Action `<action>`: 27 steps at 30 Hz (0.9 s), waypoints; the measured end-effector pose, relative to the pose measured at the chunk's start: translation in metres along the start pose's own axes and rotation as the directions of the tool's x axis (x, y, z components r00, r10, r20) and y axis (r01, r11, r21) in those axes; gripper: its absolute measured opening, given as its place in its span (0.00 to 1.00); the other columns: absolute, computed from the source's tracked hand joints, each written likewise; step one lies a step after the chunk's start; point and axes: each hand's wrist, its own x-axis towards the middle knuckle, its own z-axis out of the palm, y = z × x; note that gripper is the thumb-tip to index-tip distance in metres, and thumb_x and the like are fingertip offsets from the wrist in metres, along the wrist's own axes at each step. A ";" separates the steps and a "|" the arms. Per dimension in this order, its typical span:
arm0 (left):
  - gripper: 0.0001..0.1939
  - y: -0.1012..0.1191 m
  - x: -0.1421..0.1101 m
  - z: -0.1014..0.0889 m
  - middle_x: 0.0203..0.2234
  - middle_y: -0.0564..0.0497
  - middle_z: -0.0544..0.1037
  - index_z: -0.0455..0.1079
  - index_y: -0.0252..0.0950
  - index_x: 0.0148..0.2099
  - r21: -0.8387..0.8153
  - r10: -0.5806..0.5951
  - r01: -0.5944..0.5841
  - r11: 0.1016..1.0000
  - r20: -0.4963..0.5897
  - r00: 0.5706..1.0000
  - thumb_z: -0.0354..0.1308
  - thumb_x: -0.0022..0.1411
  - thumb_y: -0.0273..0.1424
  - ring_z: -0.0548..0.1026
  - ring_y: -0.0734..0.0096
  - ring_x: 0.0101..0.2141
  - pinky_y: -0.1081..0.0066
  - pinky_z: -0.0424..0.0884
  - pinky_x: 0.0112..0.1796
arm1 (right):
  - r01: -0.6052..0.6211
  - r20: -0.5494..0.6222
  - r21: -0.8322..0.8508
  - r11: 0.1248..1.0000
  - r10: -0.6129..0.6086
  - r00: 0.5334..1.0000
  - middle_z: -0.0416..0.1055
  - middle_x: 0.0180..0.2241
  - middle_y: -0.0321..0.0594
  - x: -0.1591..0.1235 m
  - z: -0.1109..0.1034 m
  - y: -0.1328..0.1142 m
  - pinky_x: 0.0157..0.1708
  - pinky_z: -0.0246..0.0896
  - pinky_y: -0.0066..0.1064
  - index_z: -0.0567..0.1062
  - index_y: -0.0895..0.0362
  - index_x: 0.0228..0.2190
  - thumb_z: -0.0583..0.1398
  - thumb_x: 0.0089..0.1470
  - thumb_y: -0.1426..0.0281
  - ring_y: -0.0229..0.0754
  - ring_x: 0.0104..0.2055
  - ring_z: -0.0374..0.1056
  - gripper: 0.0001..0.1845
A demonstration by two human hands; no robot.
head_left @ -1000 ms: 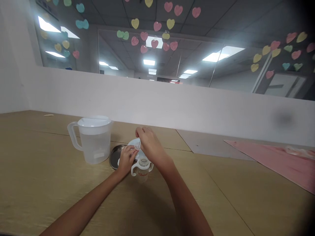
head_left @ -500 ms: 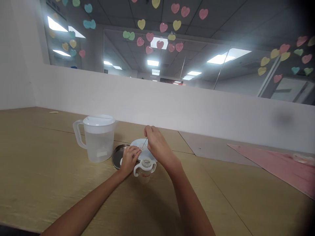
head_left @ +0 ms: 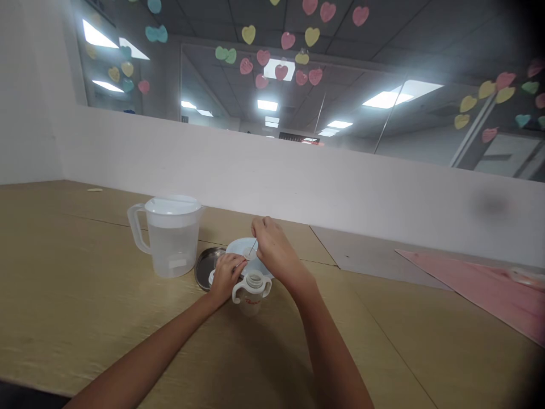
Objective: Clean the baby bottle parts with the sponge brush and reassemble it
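My right hand [head_left: 275, 248] is closed in a pinch on a thin rod [head_left: 252, 247] that slants down. Its lower end meets a small translucent round piece [head_left: 249, 255] above the light blue plate [head_left: 234, 246]. With fingers closed at that piece's near left edge, my left hand [head_left: 227, 277] steadies it; its exact kind is too small to tell. Just in front of both hands stands an uncapped clear bottle [head_left: 251, 301] with two white handles and red lettering. A white part [head_left: 212, 277] is half hidden behind my left hand, by the round metal tray [head_left: 203, 264].
A lidded translucent pitcher [head_left: 174, 244] with liquid in it stands left of the metal tray. Behind the wooden table [head_left: 106, 284] runs a white wall [head_left: 238, 176] under a window with heart-shaped notes. A pink sheet [head_left: 477, 287] lies at the right.
The view has shifted slightly. Both hands keep nearly the same place, with the rod still in my right hand and its lower end at the translucent piece.
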 end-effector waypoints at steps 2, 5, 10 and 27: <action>0.13 -0.001 0.000 0.001 0.34 0.49 0.75 0.71 0.37 0.38 -0.001 0.006 -0.006 1.000 -0.003 1.000 0.47 0.65 0.36 0.69 0.66 0.39 0.63 0.61 0.44 | -0.009 0.002 -0.019 1.000 0.009 1.000 0.61 0.33 0.43 0.000 -0.001 -0.001 0.30 0.50 0.28 0.59 0.59 0.31 0.48 0.36 0.89 0.40 0.31 0.54 0.19; 0.13 -0.002 0.000 0.001 0.34 0.49 0.76 0.71 0.37 0.38 -0.005 0.011 -0.011 1.000 -0.010 1.000 0.47 0.65 0.36 0.70 0.66 0.38 0.63 0.61 0.44 | -0.008 -0.007 -0.031 0.999 0.007 1.000 0.61 0.33 0.43 -0.001 -0.002 -0.002 0.30 0.49 0.29 0.58 0.58 0.32 0.48 0.36 0.89 0.40 0.30 0.54 0.20; 0.13 -0.003 0.000 0.002 0.34 0.49 0.76 0.71 0.38 0.39 -0.006 0.014 -0.014 1.000 -0.006 1.000 0.47 0.64 0.36 0.70 0.66 0.39 0.63 0.61 0.44 | -0.001 -0.031 -0.003 1.000 0.001 1.000 0.60 0.33 0.42 -0.003 -0.006 0.001 0.28 0.47 0.29 0.56 0.57 0.31 0.46 0.36 0.89 0.39 0.29 0.52 0.21; 0.13 -0.003 0.000 0.004 0.35 0.49 0.76 0.72 0.38 0.41 0.005 0.013 -0.013 1.000 -0.007 1.000 0.48 0.64 0.36 0.70 0.66 0.39 0.63 0.61 0.44 | -0.009 -0.087 0.155 0.988 0.023 0.996 0.58 0.30 0.39 -0.005 -0.010 0.009 0.27 0.46 0.28 0.55 0.56 0.30 0.44 0.34 0.88 0.38 0.27 0.50 0.20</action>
